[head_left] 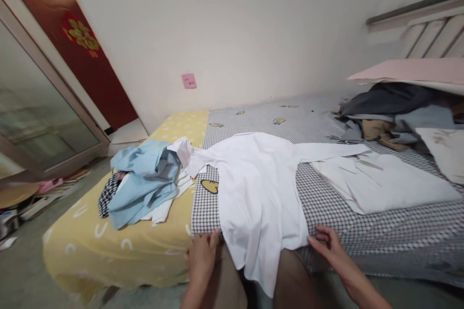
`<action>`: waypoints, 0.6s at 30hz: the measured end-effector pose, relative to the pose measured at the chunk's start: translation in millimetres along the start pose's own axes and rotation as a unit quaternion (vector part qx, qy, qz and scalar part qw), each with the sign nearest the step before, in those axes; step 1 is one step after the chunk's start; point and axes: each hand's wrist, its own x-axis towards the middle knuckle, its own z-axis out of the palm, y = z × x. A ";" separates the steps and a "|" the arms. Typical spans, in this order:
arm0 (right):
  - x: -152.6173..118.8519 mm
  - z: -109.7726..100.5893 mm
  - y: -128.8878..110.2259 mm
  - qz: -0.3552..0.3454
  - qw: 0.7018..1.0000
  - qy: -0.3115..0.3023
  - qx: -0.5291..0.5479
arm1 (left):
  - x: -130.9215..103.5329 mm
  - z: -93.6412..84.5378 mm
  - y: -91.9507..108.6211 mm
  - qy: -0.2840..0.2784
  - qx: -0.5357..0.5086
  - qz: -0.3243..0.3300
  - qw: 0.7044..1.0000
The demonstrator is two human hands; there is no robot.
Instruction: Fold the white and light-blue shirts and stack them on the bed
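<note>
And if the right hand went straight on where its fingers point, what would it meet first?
Probably the white shirt: its lower corner lies just before the right hand, perhaps already touching.

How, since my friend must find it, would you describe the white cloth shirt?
Find the yellow and checked bed. On its checked part lies the white cloth shirt, hem hanging over the edge. Unlike the crumpled light-blue cloth garment and flat white rectangle flanking it, this has outstretched sleeves.

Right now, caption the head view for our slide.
White shirt spread on bed, left hand and right hand either side.
</note>
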 end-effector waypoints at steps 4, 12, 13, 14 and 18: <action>-4.5 17.7 -19.0 -0.043 0.995 -0.089 -0.023 | -16.6 17.3 27.0 -0.042 0.145 -0.002 0.989; -32.7 48.8 -37.5 0.001 0.986 -0.107 0.127 | -18.8 18.3 37.2 -0.049 -0.110 -0.016 0.993; -33.4 44.1 -41.0 0.010 0.981 -0.103 0.166 | -17.3 8.3 36.5 -0.062 -0.208 -0.023 0.976; -32.8 36.9 -45.6 0.025 0.972 -0.094 0.214 | -15.9 -3.4 35.7 -0.074 -0.330 -0.040 0.940; -21.4 -4.3 -70.2 0.133 0.932 -0.095 0.323 | -9.4 -45.5 28.6 -0.075 -0.647 -0.153 0.743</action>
